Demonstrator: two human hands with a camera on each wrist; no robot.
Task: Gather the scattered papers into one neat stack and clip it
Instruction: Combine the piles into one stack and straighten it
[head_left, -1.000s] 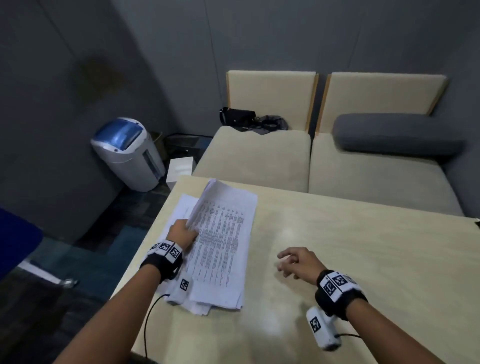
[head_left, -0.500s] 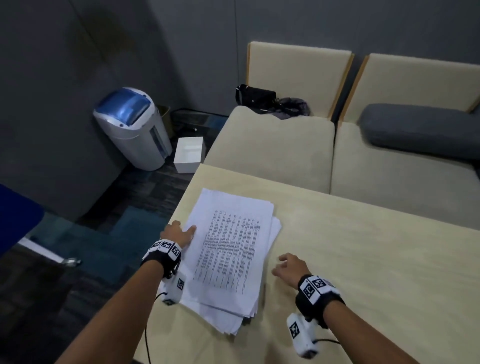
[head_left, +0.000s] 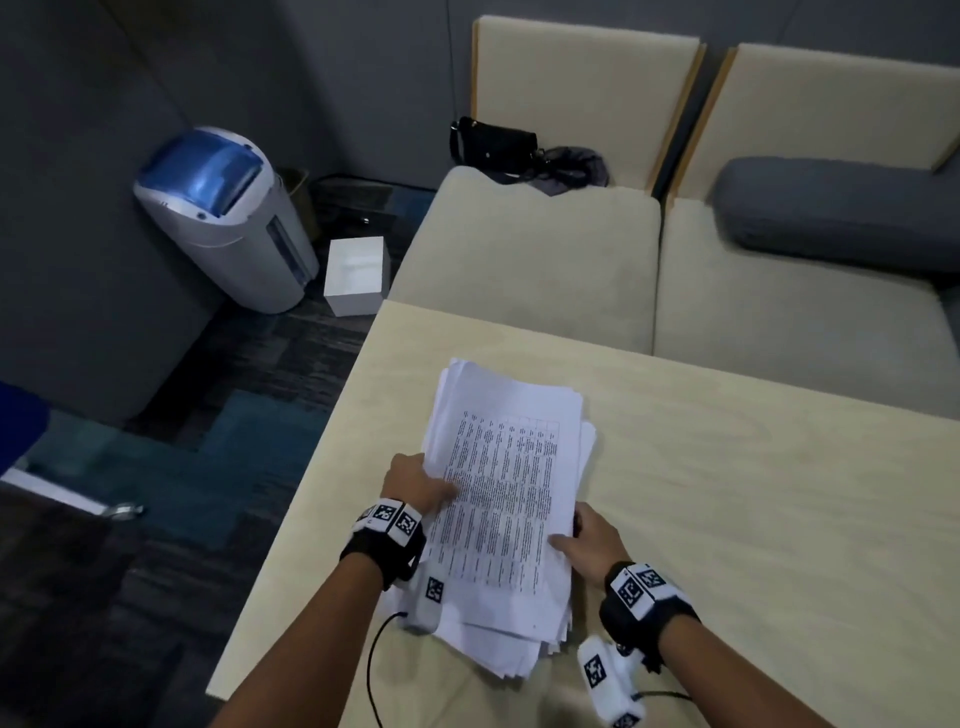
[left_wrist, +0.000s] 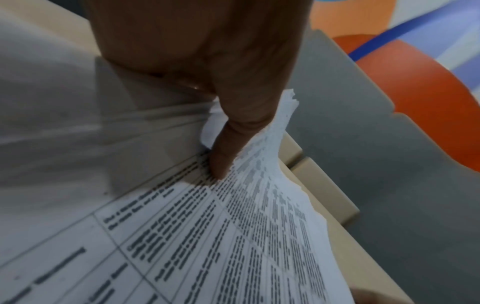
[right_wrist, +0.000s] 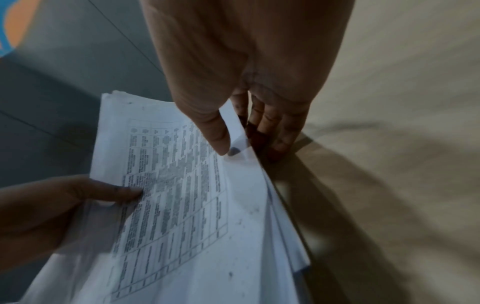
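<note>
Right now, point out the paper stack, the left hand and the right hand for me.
paper stack (head_left: 511, 467), head view, on the printed top sheet.
left hand (head_left: 415, 480), head view, on the back of the hand.
right hand (head_left: 595, 543), head view, on the back of the hand.

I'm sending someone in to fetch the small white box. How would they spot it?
Start at the beige sofa; on the carpet by its left end stands a white bin with a blue lid. The white box sits between them, the only plain cube there.

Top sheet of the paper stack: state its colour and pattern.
The top sheet is white, printed with a black ruled table of text; the left wrist view shows it best.
</note>
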